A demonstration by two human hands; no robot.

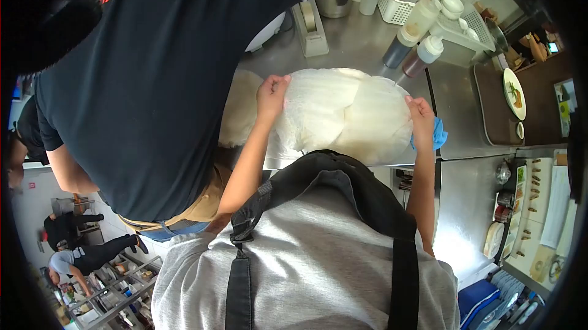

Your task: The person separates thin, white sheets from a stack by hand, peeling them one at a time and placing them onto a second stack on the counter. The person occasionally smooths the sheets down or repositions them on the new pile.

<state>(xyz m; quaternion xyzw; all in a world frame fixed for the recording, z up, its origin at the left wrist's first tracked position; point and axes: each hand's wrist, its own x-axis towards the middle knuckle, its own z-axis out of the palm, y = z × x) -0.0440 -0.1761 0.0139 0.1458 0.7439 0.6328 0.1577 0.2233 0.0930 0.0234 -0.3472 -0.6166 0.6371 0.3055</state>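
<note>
Grey shirt (pixel 331 269) and black straps (pixel 404 281) are filling the bottom of the frame. Just above, the left hand (pixel 272 98) is pinching the upper-left edge of a pale, plastic-looking sheet (pixel 346 109) and the right hand (pixel 421 116) is pinching its right edge, with the sheet lying mid-frame on the bench (pixel 450 94). It's looking thin and wrinkly, so imo pulling unevenly could tear it or bunch it up, and a loose pinch could let an edge slip. A blue crumpled thing (pixel 439 134) is sitting just beside the right wrist, so it could get dragged along if that arm swings wide. Left side is worrying me more: a co-worker (pixel 171 85) in a black shirt is crowding that arm, and one bump could yank the sheet crooked. Two squeeze bottles (pixel 422 57) are standing near the sheet's far edge, upper right, and I'm guessing a flicked-up corner could knock one over. A tape dispenser (pixel 312 39) is sitting upper middle, probably safe. Farther right, a tray (pixel 490 128) is carrying a plate (pixel 513 85) of food, well apart from the sheet, so I'm not sweating that one.
</note>
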